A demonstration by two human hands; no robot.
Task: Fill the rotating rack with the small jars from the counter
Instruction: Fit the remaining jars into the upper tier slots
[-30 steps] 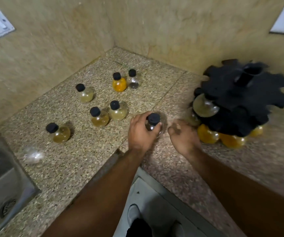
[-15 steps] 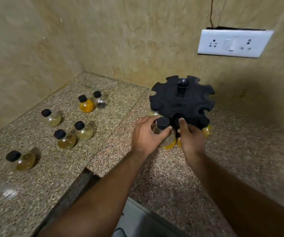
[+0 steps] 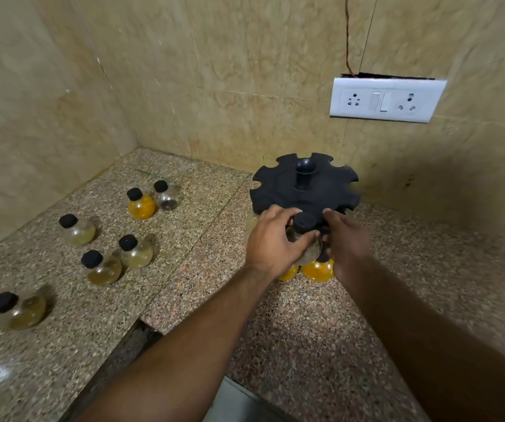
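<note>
The black rotating rack point(image 3: 304, 190) stands in the counter's corner, its notched top disc facing me. My left hand point(image 3: 272, 242) grips a small black-capped jar point(image 3: 304, 222) at the rack's front edge. My right hand point(image 3: 347, 239) touches the rack's rim just right of that jar. Two orange jars point(image 3: 318, 269) hang in the rack's lower tier below my hands. Several loose jars stand on the counter to the left: an orange one point(image 3: 141, 204), a clear one point(image 3: 166, 196), pale yellow ones point(image 3: 77, 229) point(image 3: 135, 252) point(image 3: 100, 268) and one nearest me point(image 3: 18, 310).
The speckled granite counter point(image 3: 321, 330) runs into a tiled wall corner. A white socket plate point(image 3: 386, 100) sits on the wall above and right of the rack. The counter's front edge point(image 3: 141, 324) steps back between the two slabs.
My left hand picked the jar up from the counter and carried it right to the rack's front edge. My right hand moved up onto the rack. The view shifted right.
</note>
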